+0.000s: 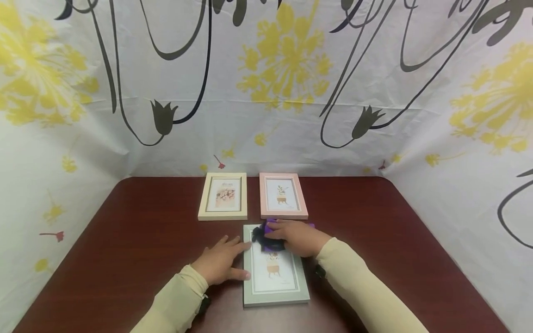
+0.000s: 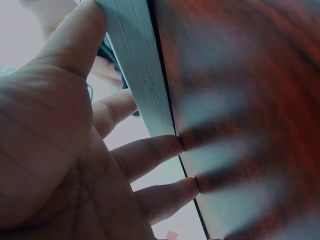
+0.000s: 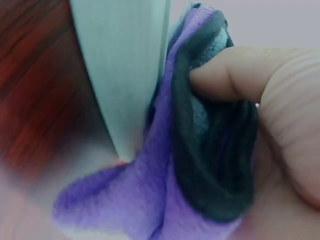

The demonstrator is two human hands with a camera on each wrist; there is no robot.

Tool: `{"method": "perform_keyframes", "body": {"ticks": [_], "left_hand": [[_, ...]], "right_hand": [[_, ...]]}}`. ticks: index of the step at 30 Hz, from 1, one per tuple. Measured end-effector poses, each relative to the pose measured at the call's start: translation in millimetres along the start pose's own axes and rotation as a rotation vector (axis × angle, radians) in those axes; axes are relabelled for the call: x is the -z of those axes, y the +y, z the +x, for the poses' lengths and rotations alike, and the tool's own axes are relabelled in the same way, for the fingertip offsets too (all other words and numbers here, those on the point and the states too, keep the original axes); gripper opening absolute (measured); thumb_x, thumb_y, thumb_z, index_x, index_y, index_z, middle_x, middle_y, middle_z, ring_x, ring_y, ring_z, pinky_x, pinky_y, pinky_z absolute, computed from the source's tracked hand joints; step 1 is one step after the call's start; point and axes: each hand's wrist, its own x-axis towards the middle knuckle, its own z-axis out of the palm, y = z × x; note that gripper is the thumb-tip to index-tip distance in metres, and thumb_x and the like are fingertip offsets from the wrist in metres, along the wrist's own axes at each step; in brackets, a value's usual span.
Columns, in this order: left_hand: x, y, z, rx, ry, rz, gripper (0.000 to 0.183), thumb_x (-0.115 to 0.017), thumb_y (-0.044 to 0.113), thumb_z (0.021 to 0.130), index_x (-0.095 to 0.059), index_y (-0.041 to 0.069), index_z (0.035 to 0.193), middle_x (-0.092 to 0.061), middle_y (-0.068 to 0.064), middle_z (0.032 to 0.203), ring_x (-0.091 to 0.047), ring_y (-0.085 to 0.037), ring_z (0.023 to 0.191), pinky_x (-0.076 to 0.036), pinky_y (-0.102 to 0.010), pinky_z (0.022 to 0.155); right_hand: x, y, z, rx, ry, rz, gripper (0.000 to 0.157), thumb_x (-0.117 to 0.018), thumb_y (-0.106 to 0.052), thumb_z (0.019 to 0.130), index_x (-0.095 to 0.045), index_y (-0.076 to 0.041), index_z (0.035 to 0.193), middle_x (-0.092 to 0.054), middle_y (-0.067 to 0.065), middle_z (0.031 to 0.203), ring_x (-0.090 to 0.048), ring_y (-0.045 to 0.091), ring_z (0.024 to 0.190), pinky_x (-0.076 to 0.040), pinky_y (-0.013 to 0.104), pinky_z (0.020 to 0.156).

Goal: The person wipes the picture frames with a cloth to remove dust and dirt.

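Observation:
A pale green picture frame lies flat on the dark red-brown table, its print showing a potted plant on a small stand. My right hand holds a purple cloth with dark trim over the frame's upper part, covering the top of the print. In the right wrist view the thumb presses into the folds of the cloth, which hangs over the frame's edge. My left hand is at the frame's left side, thumb and index finger at its border. Its fingers are spread, with tips by the tabletop.
Behind the green frame, near the table's back edge, lie a cream picture frame on the left and a pink one on the right. A white curtain with yellow and grey flowers surrounds the table at the back and sides.

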Motion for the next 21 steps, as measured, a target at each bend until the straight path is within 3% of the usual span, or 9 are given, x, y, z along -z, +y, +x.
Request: {"method": "perform_keyframes", "body": {"ticks": [8,17,21], "left_hand": [[1.1,1.0,1.2,0.006,-0.001,0.011,0.077,-0.076,0.053,0.082,-0.051,0.021,0.147,-0.04,-0.018,0.153,-0.029,-0.049,0.141,-0.026,-0.082,0.095],[-0.5,2.7,-1.0,0.02,0.012,-0.001,0.078,-0.078,0.05,0.08,-0.051,0.021,0.147,-0.041,-0.016,0.153,-0.029,-0.047,0.142,-0.026,-0.08,0.097],[-0.7,2.7,-1.9,0.015,0.01,-0.008,0.077,-0.078,0.05,0.081,-0.051,0.021,0.147,-0.04,-0.016,0.153,-0.028,-0.047,0.142,-0.026,-0.08,0.097]], "right_hand": [[1.0,-7,8,0.029,-0.01,0.02,0.059,-0.053,0.006,0.09,-0.056,-0.018,0.143,-0.038,0.005,0.157,-0.033,0.028,0.144,-0.033,0.041,0.114],[3.4,13,-19,-0.031,0.06,0.042,0.051,-0.061,0.005,0.087,-0.065,-0.015,0.134,-0.049,0.01,0.148,-0.045,0.028,0.137,-0.041,0.045,0.108],[4.2,9,-18,-0.033,0.049,0.02,0.052,-0.061,0.003,0.087,-0.064,-0.016,0.135,-0.049,0.01,0.148,-0.045,0.027,0.137,-0.042,0.043,0.107]]}}
